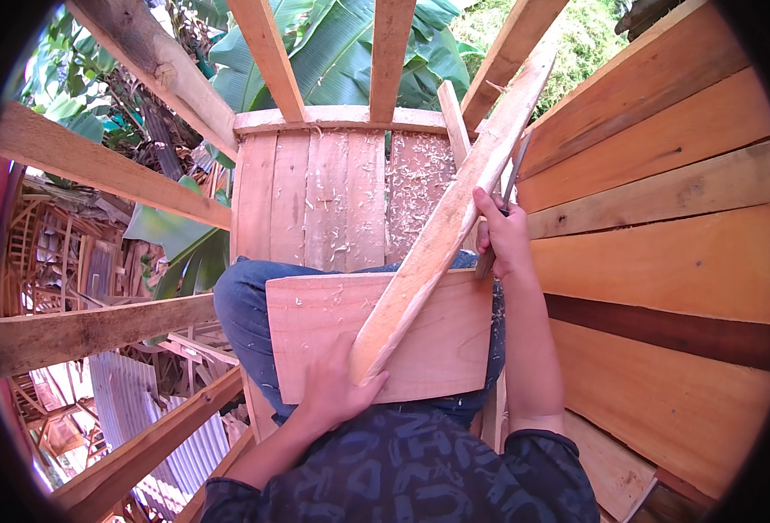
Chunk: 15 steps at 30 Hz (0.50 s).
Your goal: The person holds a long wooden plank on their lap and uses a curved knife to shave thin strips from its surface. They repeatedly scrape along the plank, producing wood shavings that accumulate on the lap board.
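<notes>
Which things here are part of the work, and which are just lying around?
Part of the work:
long wooden strip, lower end in the left hand
bladed tool, in the right hand
broad board beneath the strip

Just around:
loose wood shavings
big green leaves
corrugated sheets

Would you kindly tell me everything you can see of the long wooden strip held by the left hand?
The long wooden strip looks like bare, light brown wood, with a paler, uneven right edge. It slants from lower left to upper right, crossing over the flat board; whether it rests there is unclear. The left hand grips its lower end. The right hand, holding a bladed tool, has its thumb at the strip's right edge.
</notes>
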Available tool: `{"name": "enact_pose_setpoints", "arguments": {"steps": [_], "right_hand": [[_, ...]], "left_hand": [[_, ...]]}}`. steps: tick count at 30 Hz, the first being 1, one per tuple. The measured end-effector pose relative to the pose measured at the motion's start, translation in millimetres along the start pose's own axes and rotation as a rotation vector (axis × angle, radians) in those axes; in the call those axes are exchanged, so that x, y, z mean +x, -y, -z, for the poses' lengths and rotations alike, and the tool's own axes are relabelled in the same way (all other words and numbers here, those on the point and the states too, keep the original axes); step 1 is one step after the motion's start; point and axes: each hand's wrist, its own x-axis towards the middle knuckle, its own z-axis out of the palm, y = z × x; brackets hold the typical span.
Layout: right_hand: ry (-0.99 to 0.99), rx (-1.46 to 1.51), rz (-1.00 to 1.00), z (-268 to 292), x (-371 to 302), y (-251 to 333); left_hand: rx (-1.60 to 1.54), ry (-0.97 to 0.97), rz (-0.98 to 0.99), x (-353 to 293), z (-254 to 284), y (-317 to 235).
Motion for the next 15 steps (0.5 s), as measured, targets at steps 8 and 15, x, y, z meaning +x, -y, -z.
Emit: {"name": "enact_pose_setpoints", "arguments": {"steps": [8, 15], "right_hand": [[0.055, -0.361, 0.052, 28, -77, -13], [0.264, -1.103, 0.29, 1, -173, -44]], "left_hand": [[-0.054, 0.026, 0.065, 2, 2, 3], [-0.112, 0.037, 0.076, 2, 0, 4]]}}
